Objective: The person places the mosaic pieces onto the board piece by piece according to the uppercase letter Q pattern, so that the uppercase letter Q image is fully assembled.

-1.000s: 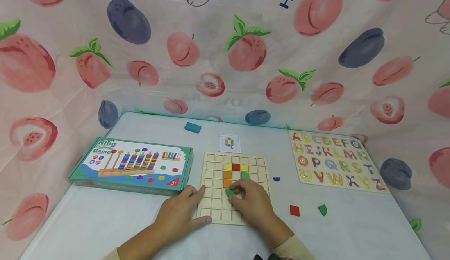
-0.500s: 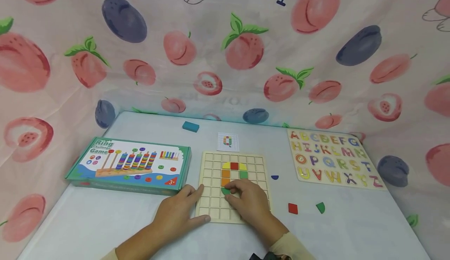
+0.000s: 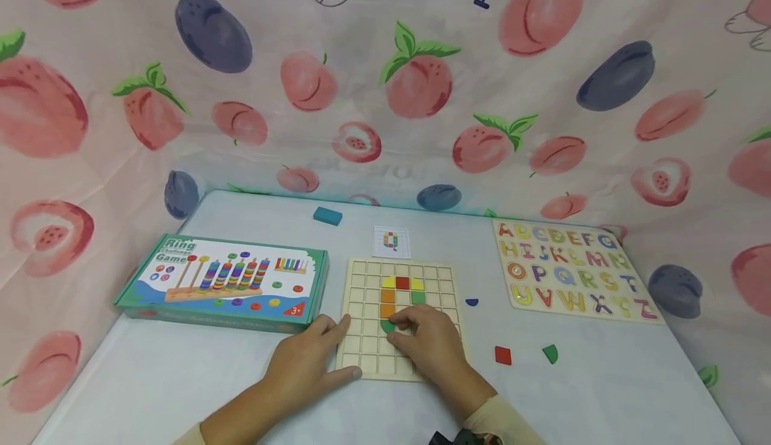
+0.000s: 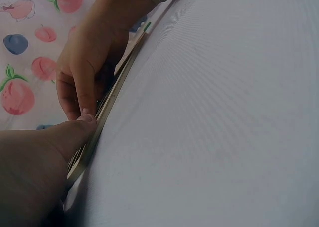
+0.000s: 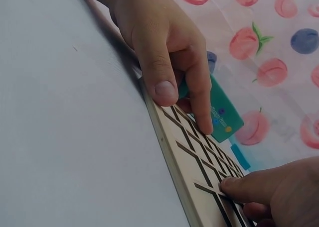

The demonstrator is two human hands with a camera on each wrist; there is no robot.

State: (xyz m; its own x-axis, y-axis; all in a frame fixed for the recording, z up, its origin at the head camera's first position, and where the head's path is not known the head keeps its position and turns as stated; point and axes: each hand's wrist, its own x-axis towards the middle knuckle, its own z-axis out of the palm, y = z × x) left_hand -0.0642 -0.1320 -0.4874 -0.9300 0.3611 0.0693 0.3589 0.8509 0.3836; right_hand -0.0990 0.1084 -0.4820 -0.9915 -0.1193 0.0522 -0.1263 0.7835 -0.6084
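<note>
A wooden grid board (image 3: 369,363) lies on the table in front of me. My left hand (image 3: 307,361) rests at its left side, thumb and index finger stretched onto the edge; the right wrist view shows the thumb on a corner. With thumb and index finger, my right hand (image 3: 430,338) pinches a green quarter-circle piece (image 3: 387,326) at a cell below the orange squares (image 3: 388,302). A red square (image 3: 402,283), flanked by yellow rounded pieces (image 3: 388,283), sits higher on the board. A green square (image 3: 418,297) shows just above my right hand, which hides some cells.
Right of the board lie a blue half-round piece (image 3: 472,302), a red square piece (image 3: 502,355) and a green quarter-circle (image 3: 551,354). A pattern card (image 3: 391,241) and a blue block (image 3: 328,215) are behind. A game box (image 3: 223,284) stands left, an alphabet board (image 3: 578,271) right.
The view shifted slightly. My right hand's fingers stay on the green quarter-circle piece, which sits a little closer below the orange squares. My left hand has stayed at the board's edge.
</note>
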